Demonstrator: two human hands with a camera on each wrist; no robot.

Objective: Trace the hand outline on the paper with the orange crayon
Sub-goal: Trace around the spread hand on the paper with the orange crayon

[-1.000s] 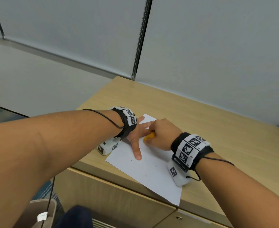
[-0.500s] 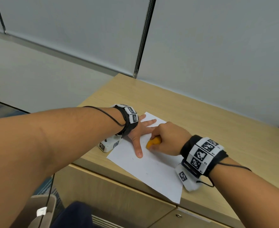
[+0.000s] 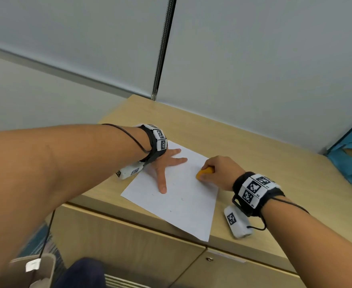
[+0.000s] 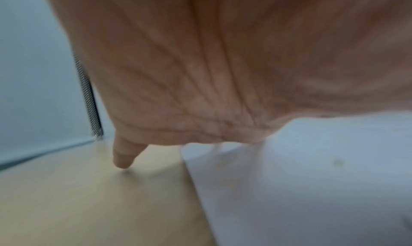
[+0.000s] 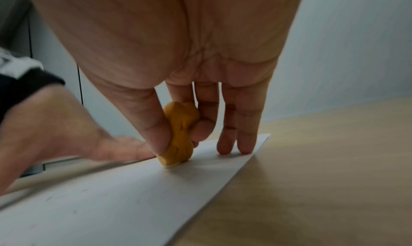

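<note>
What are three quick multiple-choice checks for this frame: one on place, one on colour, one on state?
1. Where does the left hand lie?
A. Flat on the paper
B. On the cabinet door
C. In the air above the desk

2. What colour is the crayon?
A. Blue
B. Orange
C. Green

3. What is the right hand doing?
A. Lying open and idle
B. Pressing flat on the desk
C. Pinching the crayon, its tip on the paper

Answers: 1 A, the head view shows the fingers spread on the sheet. 2 B, orange in both the head and right wrist views. 3 C, the right wrist view shows thumb and fingers round the crayon, its lower end on the paper.
</note>
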